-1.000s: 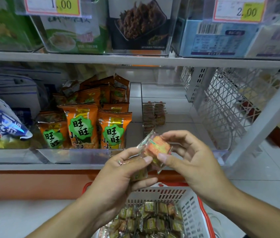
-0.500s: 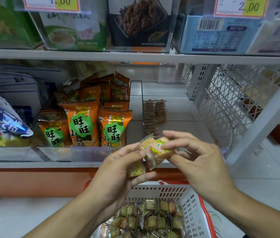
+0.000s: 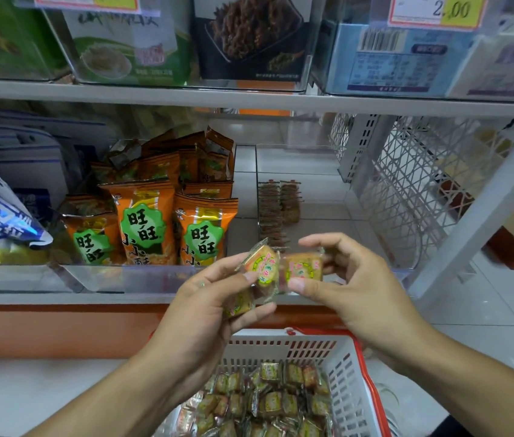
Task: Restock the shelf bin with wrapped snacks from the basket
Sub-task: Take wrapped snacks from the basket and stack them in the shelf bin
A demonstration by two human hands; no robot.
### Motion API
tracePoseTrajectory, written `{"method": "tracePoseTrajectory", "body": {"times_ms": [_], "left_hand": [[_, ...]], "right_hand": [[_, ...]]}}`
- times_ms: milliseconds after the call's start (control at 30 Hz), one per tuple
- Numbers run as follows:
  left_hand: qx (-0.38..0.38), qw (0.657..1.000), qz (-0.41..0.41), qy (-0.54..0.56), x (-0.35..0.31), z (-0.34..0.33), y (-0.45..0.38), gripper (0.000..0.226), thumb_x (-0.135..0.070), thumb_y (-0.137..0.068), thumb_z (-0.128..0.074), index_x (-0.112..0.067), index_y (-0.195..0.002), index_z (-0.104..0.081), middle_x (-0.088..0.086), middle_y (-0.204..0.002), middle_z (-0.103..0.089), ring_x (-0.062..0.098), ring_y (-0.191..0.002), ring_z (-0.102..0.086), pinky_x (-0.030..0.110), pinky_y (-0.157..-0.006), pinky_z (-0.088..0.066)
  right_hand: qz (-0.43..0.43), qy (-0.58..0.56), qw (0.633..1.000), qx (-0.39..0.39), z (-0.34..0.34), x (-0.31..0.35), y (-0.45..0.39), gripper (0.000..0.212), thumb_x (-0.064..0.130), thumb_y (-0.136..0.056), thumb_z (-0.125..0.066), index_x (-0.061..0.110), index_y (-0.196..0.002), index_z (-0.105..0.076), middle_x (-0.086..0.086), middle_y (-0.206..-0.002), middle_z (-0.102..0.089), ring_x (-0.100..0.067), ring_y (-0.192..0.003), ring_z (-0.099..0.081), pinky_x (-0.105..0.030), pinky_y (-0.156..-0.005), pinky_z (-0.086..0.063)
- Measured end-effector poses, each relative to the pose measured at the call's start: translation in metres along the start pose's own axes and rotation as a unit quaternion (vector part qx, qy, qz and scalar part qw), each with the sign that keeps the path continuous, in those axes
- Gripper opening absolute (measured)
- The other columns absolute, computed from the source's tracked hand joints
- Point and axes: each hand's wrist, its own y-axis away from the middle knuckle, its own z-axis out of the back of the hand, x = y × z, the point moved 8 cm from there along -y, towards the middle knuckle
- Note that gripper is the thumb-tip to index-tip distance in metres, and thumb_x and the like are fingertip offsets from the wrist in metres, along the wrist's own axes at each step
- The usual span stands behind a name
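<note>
Your hands hold wrapped snacks in front of a store shelf bin.

Your left hand [image 3: 205, 310] pinches one wrapped snack [image 3: 263, 268] at thumb and forefinger, with a second snack [image 3: 238, 305] tucked under its lower fingers; your right hand [image 3: 353, 285] pinches a third snack [image 3: 303, 268] just beside. The clear shelf bin [image 3: 312, 162] behind holds two short rows of snacks [image 3: 279, 206]. The white basket [image 3: 343, 373] below is full of them.

The person's two forearms are bare, with no sleeve showing up to the frame's lower edge. The left hand [image 3: 205, 307] has a small glinting speck near a knuckle, too small to identify. The right hand [image 3: 353, 285] is bare.
</note>
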Motion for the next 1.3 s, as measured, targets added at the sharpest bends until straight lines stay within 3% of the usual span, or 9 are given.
{"method": "tracePoseTrajectory", "body": {"times_ms": [200,433,533,667,833,1000,1133,1233,1300], "left_hand": [[0.011,1.000,0.004,0.011,0.003,-0.004,0.001,0.035,-0.013,-0.076,-0.072,-0.010,-0.110,-0.077,0.015,-0.116,-0.076,0.028,-0.103,-0.076,0.032,-0.070,-0.063],[0.032,0.992,0.075,0.101,0.010,-0.009,0.004,0.047,-0.040,-0.101,-0.052,-0.003,-0.126,-0.066,0.021,-0.123,-0.072,0.034,-0.110,-0.073,0.042,-0.074,-0.064],[0.015,0.988,0.085,0.124,0.009,-0.003,0.002,0.052,-0.045,-0.104,-0.044,-0.005,-0.133,-0.059,0.021,-0.122,-0.073,0.035,-0.109,-0.073,0.047,-0.076,-0.065],[0.028,0.988,0.107,0.112,0.015,-0.007,0.005,0.048,-0.042,-0.106,-0.041,-0.006,-0.134,-0.057,0.025,-0.118,-0.073,0.035,-0.099,-0.075,0.043,-0.068,-0.065],[0.016,0.995,0.084,0.040,0.024,-0.009,0.006,0.036,-0.023,-0.102,-0.046,-0.015,-0.131,-0.066,0.017,-0.119,-0.075,0.033,-0.105,-0.075,0.038,-0.073,-0.064],[0.039,0.996,0.069,0.030,0.028,-0.017,0.008,0.040,-0.017,-0.099,-0.051,-0.023,-0.138,-0.059,0.010,-0.123,-0.075,0.029,-0.109,-0.074,0.045,-0.092,-0.058],[0.041,0.997,0.055,-0.044,0.030,-0.016,0.007,0.057,-0.039,-0.086,-0.071,-0.023,-0.139,-0.058,0.009,-0.124,-0.074,0.029,-0.111,-0.073,0.048,-0.099,-0.054],[0.027,0.989,0.080,-0.124,0.037,-0.011,0.008,0.071,-0.052,-0.075,-0.084,-0.019,-0.133,-0.062,0.010,-0.116,-0.076,0.025,-0.096,-0.075,0.044,-0.081,-0.061],[0.028,0.987,0.101,-0.118,0.043,-0.011,0.009,0.068,-0.056,-0.074,-0.086,-0.017,-0.127,-0.067,0.009,-0.113,-0.077,0.023,-0.092,-0.076,0.047,-0.089,-0.062]], "right_hand": [[-0.166,-0.225,0.960,0.033,-0.021,-0.031,0.006,0.055,0.019,-0.060,-0.087,0.009,-0.110,-0.068,-0.012,-0.105,-0.075,-0.014,-0.079,-0.069,-0.024,-0.063,-0.056],[-0.175,-0.212,0.959,0.072,-0.026,-0.029,0.008,0.039,0.022,-0.068,-0.085,0.016,-0.106,-0.075,-0.017,-0.109,-0.075,-0.024,-0.090,-0.073,-0.034,-0.072,-0.061],[-0.109,-0.127,0.983,0.070,-0.012,-0.015,0.000,0.047,0.017,-0.065,-0.092,0.020,-0.109,-0.073,-0.015,-0.111,-0.075,-0.027,-0.096,-0.071,-0.045,-0.087,-0.059],[-0.053,0.013,0.977,0.205,-0.029,-0.002,0.007,0.045,0.022,-0.062,-0.095,0.026,-0.102,-0.074,-0.006,-0.111,-0.076,-0.020,-0.095,-0.073,-0.029,-0.085,-0.059],[-0.073,0.072,0.980,0.170,-0.032,-0.021,0.008,0.053,0.025,-0.056,-0.098,0.033,-0.098,-0.067,-0.006,-0.109,-0.074,-0.035,-0.090,-0.073,-0.056,-0.088,-0.057],[-0.070,0.153,0.959,0.226,-0.033,-0.022,0.008,0.077,0.022,-0.061,-0.098,0.041,-0.126,-0.061,0.005,-0.110,-0.074,-0.007,-0.074,-0.073,-0.027,-0.073,-0.059],[-0.024,0.199,0.952,0.231,-0.037,-0.017,0.008,0.063,0.027,-0.062,-0.097,0.041,-0.113,-0.063,0.016,-0.099,-0.075,0.005,-0.066,-0.067,-0.011,-0.062,-0.050],[0.018,0.261,0.945,0.196,-0.034,-0.013,0.008,0.058,0.025,-0.064,-0.093,0.041,-0.106,-0.056,0.019,-0.096,-0.072,0.000,-0.081,-0.070,-0.028,-0.069,-0.058],[0.062,0.315,0.933,0.160,-0.031,-0.006,0.007,0.054,0.021,-0.067,-0.086,0.042,-0.103,-0.052,0.020,-0.098,-0.067,-0.002,-0.088,-0.065,-0.031,-0.070,-0.056]]}}
